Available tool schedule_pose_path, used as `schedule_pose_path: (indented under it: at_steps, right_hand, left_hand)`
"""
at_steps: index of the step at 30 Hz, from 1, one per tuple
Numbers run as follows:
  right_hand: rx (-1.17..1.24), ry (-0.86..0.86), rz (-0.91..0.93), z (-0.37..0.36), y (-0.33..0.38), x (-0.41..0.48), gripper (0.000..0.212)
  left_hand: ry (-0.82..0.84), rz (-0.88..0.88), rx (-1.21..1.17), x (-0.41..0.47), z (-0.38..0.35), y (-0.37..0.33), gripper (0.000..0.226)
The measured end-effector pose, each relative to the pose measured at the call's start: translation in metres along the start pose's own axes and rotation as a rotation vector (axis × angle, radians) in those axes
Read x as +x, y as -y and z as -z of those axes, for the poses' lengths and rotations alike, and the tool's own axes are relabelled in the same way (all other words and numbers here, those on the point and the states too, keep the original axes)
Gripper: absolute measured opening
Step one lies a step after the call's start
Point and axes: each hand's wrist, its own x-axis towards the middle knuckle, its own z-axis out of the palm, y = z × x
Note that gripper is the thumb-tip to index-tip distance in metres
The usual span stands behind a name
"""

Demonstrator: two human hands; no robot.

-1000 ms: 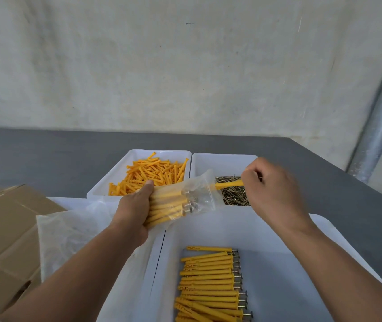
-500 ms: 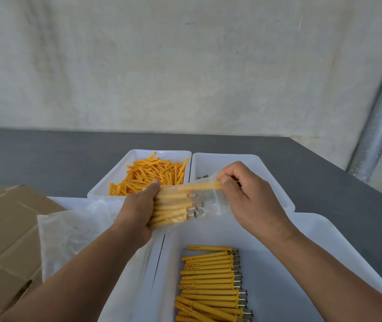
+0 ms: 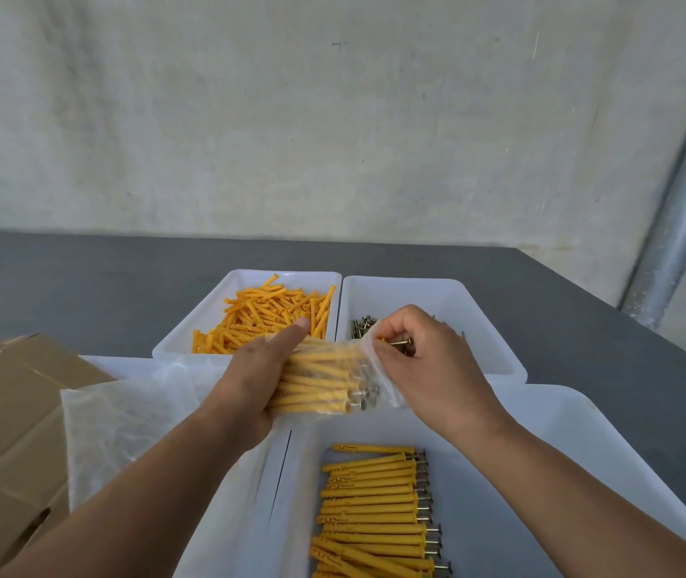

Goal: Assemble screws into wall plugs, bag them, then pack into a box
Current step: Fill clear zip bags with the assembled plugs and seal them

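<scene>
The left hand [image 3: 249, 381] grips the bag [image 3: 368, 356] round its bundle of plugs [image 3: 312, 381], above the near tray [image 3: 583, 423], as before. The right hand [image 3: 433, 369] held one plug outside the bag mouth a second ago. It now pinches the bag mouth, and only that plug's screw head [image 3: 400, 342] shows at the fingertips. The box [image 3: 7, 410] lies at left.

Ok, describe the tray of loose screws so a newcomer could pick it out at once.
On the dark grey table, two white trays stand side by side, farthest from the person. You want the right tray, just beyond the right hand. The left tray holds orange wall plugs; this one holds only bare metal screws.
</scene>
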Motion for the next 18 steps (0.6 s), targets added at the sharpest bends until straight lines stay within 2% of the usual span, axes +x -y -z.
schedule_pose_path:
  at_steps: [3,10,14,18]
  right_hand:
    - [-0.020,0.034,0.018,0.001,0.002,0.000,0.004]
    - [0.086,0.213,-0.010,0.009,0.008,0.000,0.029]
    - [0.144,0.178,-0.023,0.010,0.007,0.000,0.020]
    - [0.189,0.124,-0.010,0.004,0.005,-0.001,0.012]
  left_hand:
    - [0.019,-0.021,-0.036,0.000,-0.002,0.001,0.053]
    - [-0.016,0.013,-0.110,0.001,-0.001,0.000,0.039]
    - [-0.006,0.031,-0.140,-0.001,-0.002,-0.001,0.038]
    - [0.014,0.028,-0.144,-0.004,-0.005,-0.002,0.049]
